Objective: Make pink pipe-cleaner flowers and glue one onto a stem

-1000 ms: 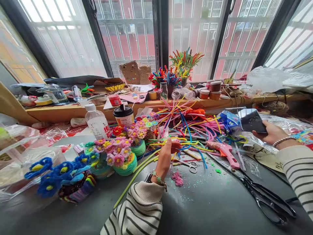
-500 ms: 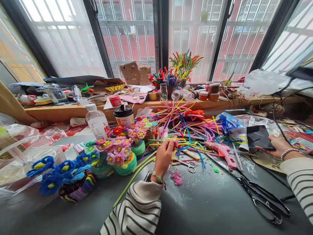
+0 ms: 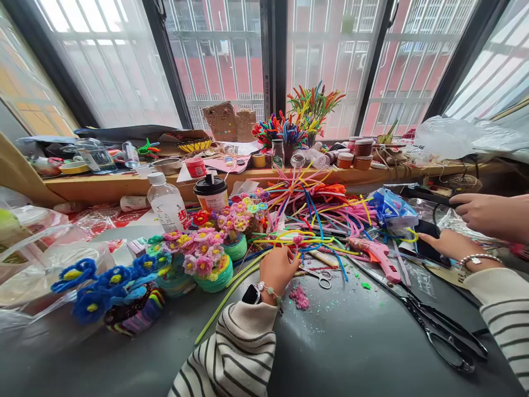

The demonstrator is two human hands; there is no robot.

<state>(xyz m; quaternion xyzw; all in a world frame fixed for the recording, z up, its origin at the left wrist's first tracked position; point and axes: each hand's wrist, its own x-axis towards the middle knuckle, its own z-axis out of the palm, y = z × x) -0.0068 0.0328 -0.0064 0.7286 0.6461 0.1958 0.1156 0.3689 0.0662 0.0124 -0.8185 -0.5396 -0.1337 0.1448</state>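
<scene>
My left hand (image 3: 280, 271) is closed in a pinch over the middle of the table, holding a small pink fuzzy pipe-cleaner flower (image 3: 297, 240) upright by its thin stem. My right hand (image 3: 451, 246) is stretched out at the right, its index finger extended over a dark phone (image 3: 428, 240). The hand partly covers this phone, and its other fingers are folded or hidden. Small scissors (image 3: 324, 279) lie beside my left hand, with a pink fuzzy tuft (image 3: 299, 298) nearer to me. A pink glue gun (image 3: 378, 258) lies between my hands.
Another person's hand (image 3: 491, 215) holds a long dark object at the right. Large black scissors (image 3: 448, 336) lie at front right. Potted pipe-cleaner flowers (image 3: 204, 256), a plastic bottle (image 3: 166, 205) and a lidded cup (image 3: 211, 194) stand left. Loose pipe cleaners (image 3: 322, 204) heap behind.
Another person's hand has entered from the right with a dark object. My right hand has shifted left over the phone. My left hand has lowered and turned, showing the pink flower above its fingers.
</scene>
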